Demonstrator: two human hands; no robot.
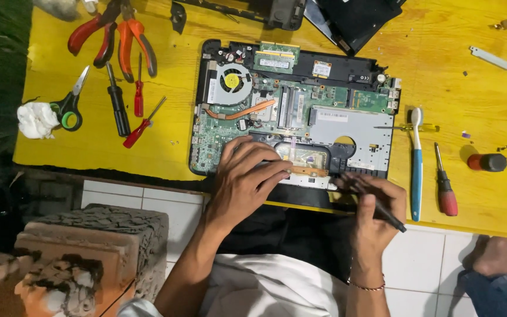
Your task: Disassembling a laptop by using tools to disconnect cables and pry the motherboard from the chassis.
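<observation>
Both hands work at the near edge of the opened laptop (300, 111) on the yellow table (470, 88). Left hand (244, 182) lies spread, fingertips pressing the board. Right hand (374, 214) pinches a dark screwdriver (379, 204), its tip touching the laptop's front edge.

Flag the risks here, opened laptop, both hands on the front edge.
1. The right hand holds a dark tool at the laptop edge; a slip could gouge the bare board.
2. The left hand rests on exposed parts; pressure might stress them.
3. The laptop overhangs the yellow table edge and could tip.
</observation>
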